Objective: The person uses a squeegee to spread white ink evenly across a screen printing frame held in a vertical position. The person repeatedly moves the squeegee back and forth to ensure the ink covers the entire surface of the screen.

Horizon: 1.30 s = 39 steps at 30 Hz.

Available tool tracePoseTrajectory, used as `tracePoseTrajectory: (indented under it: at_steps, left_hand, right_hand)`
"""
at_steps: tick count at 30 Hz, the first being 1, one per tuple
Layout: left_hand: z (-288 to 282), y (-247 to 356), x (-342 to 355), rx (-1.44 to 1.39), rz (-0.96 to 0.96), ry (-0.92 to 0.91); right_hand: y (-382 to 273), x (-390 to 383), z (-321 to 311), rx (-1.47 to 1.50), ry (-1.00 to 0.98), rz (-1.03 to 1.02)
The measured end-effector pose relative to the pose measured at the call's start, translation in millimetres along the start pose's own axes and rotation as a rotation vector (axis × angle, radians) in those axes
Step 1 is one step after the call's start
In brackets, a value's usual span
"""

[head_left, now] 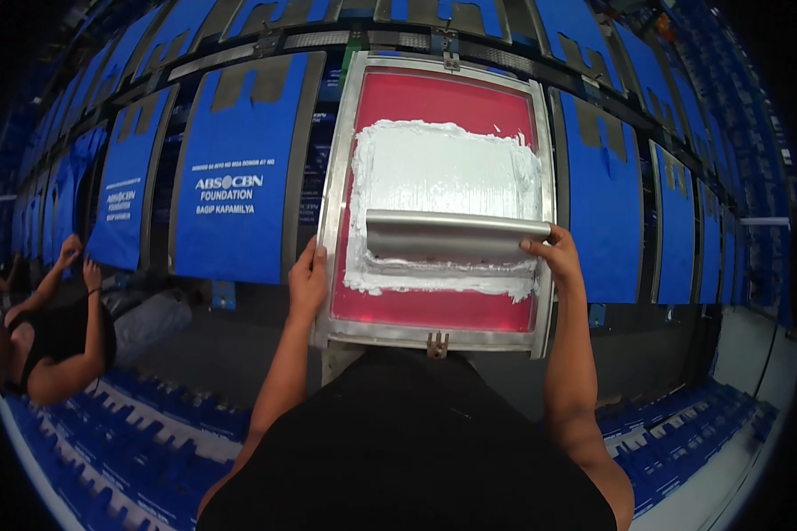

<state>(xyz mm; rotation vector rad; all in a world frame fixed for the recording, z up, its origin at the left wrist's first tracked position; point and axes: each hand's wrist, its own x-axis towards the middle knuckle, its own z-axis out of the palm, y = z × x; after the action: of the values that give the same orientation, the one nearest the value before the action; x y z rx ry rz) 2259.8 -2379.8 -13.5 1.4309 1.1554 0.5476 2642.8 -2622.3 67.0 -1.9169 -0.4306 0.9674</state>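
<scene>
In front of me is a silk-screen frame [339, 177] with metal sides and a red mesh [443, 96]. Thick white ink [452, 173] covers the mesh's middle, with ragged ridges round its edges. A wide grey metal squeegee [452, 239] lies across the lower part of the ink. My right hand [558, 255] pinches the squeegee's right end, thumb on its face. My left hand [306, 276] grips the frame's left side, its thumb on top and its other fingers mostly hidden. Whatever lies under the screen is hidden.
Blue bags with white print, such as one bag [235, 168] at left and another bag [604, 195] at right, lie flat on boards along the rack. A co-worker [66, 327] handles a blue bag at far left. More blue bags [142, 451] fill racks behind me.
</scene>
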Motion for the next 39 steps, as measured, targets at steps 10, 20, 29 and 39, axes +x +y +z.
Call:
tracePoseTrajectory:
  at_steps: [10,20,29,39]
  left_hand:
    - [27,3,2,0.253,0.006,0.061]
    - [24,-9,4,0.1,-0.065,0.006]
    - [24,-11,6,0.053,-0.049,0.016]
    - [29,9,5,0.676,0.321,0.087]
  right_hand:
    - [14,2,-27,-0.007,0.014,-0.031]
    - [31,4,-27,0.051,-0.076,-0.033]
    - [37,2,-21,0.015,-0.023,-0.112]
    - [36,-9,-42,-0.431,-0.029,-0.245]
